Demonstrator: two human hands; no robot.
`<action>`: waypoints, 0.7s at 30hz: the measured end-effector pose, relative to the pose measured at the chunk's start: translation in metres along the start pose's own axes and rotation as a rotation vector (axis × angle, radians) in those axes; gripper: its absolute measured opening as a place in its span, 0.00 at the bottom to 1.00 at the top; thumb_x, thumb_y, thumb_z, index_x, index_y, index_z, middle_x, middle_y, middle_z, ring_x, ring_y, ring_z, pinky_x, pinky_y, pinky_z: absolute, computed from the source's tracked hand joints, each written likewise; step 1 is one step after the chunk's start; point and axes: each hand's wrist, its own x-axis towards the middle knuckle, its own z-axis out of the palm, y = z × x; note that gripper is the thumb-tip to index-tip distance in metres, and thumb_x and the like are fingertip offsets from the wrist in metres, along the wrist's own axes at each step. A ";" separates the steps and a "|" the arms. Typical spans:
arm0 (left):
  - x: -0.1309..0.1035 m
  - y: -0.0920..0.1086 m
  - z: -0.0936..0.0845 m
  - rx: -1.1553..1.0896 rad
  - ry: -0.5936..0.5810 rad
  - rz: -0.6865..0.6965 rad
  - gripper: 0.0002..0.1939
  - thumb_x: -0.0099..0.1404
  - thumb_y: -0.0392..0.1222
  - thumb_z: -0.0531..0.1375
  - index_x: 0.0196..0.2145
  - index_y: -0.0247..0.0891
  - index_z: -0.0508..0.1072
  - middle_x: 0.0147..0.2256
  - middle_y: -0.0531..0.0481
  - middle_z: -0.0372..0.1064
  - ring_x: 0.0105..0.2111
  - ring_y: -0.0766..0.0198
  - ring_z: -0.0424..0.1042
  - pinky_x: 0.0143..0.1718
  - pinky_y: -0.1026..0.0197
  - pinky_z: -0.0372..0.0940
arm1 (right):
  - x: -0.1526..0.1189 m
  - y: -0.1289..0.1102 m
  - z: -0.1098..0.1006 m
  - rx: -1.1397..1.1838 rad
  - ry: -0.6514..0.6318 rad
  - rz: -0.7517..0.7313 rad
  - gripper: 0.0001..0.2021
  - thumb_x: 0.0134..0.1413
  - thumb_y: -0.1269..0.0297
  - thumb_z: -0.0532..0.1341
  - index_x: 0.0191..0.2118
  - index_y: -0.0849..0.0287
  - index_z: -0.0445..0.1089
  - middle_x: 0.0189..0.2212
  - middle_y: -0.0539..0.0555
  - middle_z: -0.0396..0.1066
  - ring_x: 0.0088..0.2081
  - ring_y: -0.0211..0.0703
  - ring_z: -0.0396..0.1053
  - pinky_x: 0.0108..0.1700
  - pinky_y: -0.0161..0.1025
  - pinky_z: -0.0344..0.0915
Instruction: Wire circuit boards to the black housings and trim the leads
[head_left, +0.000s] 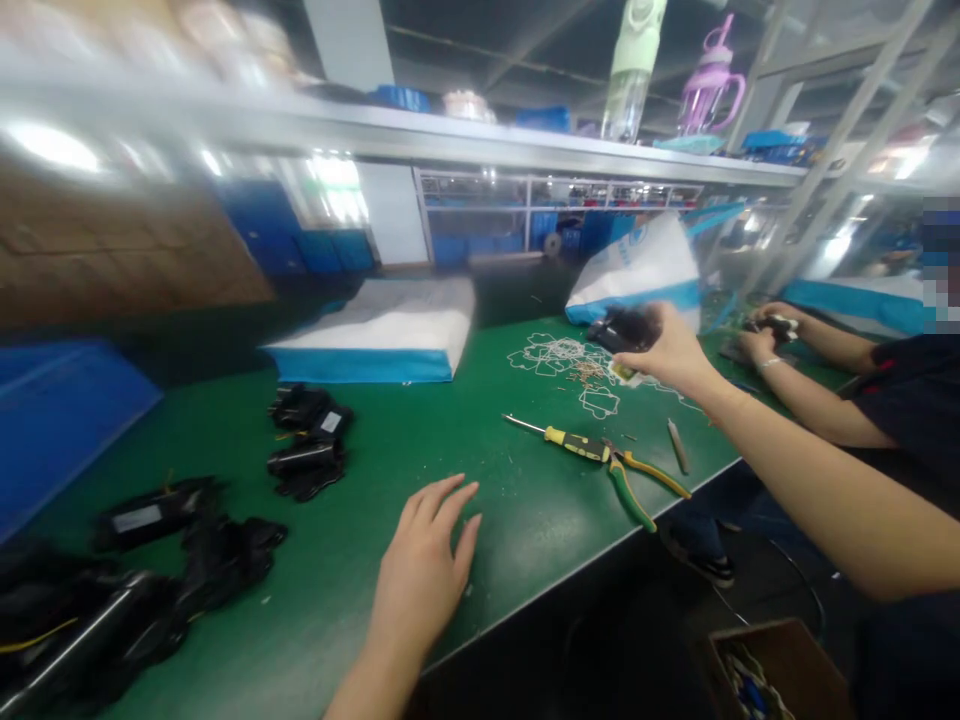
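Observation:
My left hand (424, 560) hovers over or rests on the green tabletop (360, 560), fingers apart, with nothing in it. Stretched out to the right, my right hand (671, 350) grips a black part (628, 328), blurred by motion, so its exact kind does not show. Below that hand lie thin white wire-like loops (551, 352) and a scatter of small copper-coloured pieces (589, 374). A yellow and black screwdriver (577, 443) lies between my hands, its end by the pliers (634, 485) with green and yellow handles. Black parts with white labels (307, 440) lie left of my left hand.
More black parts (127, 600) cover the lower left, near a blue bin (67, 420). Two white-and-blue bags (375, 330) stand along the back. A shelf (465, 135) with bottles runs above. At right, a co-worker's hands (765, 335) hold a dark part. A box (780, 660) sits below.

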 end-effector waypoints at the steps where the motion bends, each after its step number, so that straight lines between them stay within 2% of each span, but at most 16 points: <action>1: 0.001 0.001 -0.002 -0.029 0.020 -0.036 0.18 0.66 0.44 0.54 0.54 0.44 0.66 0.55 0.48 0.63 0.55 0.57 0.61 0.57 0.52 0.62 | -0.008 -0.022 0.007 0.044 -0.099 -0.053 0.36 0.34 0.61 0.71 0.52 0.64 0.59 0.43 0.56 0.66 0.42 0.48 0.67 0.47 0.45 0.66; 4: 0.002 0.000 -0.008 -0.112 0.088 -0.133 0.22 0.65 0.41 0.55 0.57 0.44 0.62 0.57 0.47 0.60 0.57 0.57 0.59 0.59 0.51 0.59 | -0.042 -0.075 0.038 0.168 -0.357 -0.236 0.34 0.35 0.64 0.70 0.52 0.61 0.59 0.43 0.55 0.66 0.42 0.47 0.68 0.47 0.44 0.66; 6: 0.003 -0.003 -0.011 -0.163 0.126 -0.183 0.25 0.63 0.37 0.55 0.59 0.44 0.60 0.59 0.47 0.57 0.59 0.58 0.57 0.61 0.51 0.56 | -0.067 -0.099 0.061 0.235 -0.505 -0.370 0.32 0.37 0.69 0.68 0.52 0.60 0.59 0.45 0.55 0.66 0.44 0.47 0.67 0.49 0.43 0.65; 8: 0.003 -0.008 -0.014 -0.212 0.129 -0.201 0.28 0.60 0.33 0.54 0.59 0.43 0.60 0.59 0.47 0.57 0.59 0.59 0.55 0.63 0.52 0.54 | -0.088 -0.112 0.080 0.258 -0.661 -0.506 0.30 0.38 0.73 0.65 0.51 0.58 0.60 0.45 0.55 0.65 0.45 0.46 0.67 0.49 0.42 0.65; 11: 0.000 -0.017 -0.015 -0.252 0.020 -0.173 0.30 0.56 0.30 0.54 0.57 0.42 0.63 0.57 0.48 0.59 0.59 0.58 0.55 0.63 0.52 0.53 | -0.109 -0.118 0.095 0.225 -0.815 -0.646 0.25 0.39 0.79 0.59 0.48 0.56 0.63 0.43 0.53 0.64 0.42 0.44 0.67 0.45 0.40 0.65; 13: -0.003 -0.023 -0.013 -0.252 -0.092 -0.137 0.30 0.55 0.32 0.56 0.56 0.44 0.65 0.57 0.49 0.60 0.58 0.57 0.55 0.62 0.52 0.54 | -0.115 -0.114 0.100 0.199 -0.826 -0.667 0.23 0.39 0.81 0.54 0.44 0.55 0.65 0.41 0.52 0.65 0.41 0.43 0.66 0.44 0.39 0.65; 16: -0.004 -0.026 -0.007 -0.250 -0.202 -0.106 0.28 0.56 0.38 0.60 0.56 0.49 0.66 0.57 0.51 0.60 0.58 0.56 0.55 0.61 0.51 0.55 | -0.117 -0.102 0.102 0.190 -0.761 -0.614 0.22 0.38 0.82 0.51 0.40 0.55 0.67 0.39 0.53 0.67 0.43 0.44 0.66 0.47 0.42 0.65; 18: -0.002 -0.025 -0.001 -0.244 -0.214 -0.131 0.27 0.57 0.43 0.62 0.55 0.50 0.66 0.56 0.50 0.62 0.57 0.54 0.56 0.59 0.50 0.56 | -0.120 -0.093 0.102 0.238 -0.694 -0.547 0.23 0.39 0.81 0.51 0.42 0.56 0.67 0.41 0.54 0.68 0.46 0.45 0.66 0.51 0.45 0.63; 21: 0.002 -0.023 0.008 -0.208 -0.191 -0.182 0.29 0.56 0.49 0.64 0.55 0.48 0.65 0.54 0.48 0.64 0.57 0.51 0.55 0.57 0.48 0.57 | -0.132 -0.084 0.103 0.408 -0.599 -0.366 0.25 0.43 0.77 0.54 0.51 0.56 0.63 0.50 0.57 0.65 0.55 0.48 0.62 0.59 0.49 0.58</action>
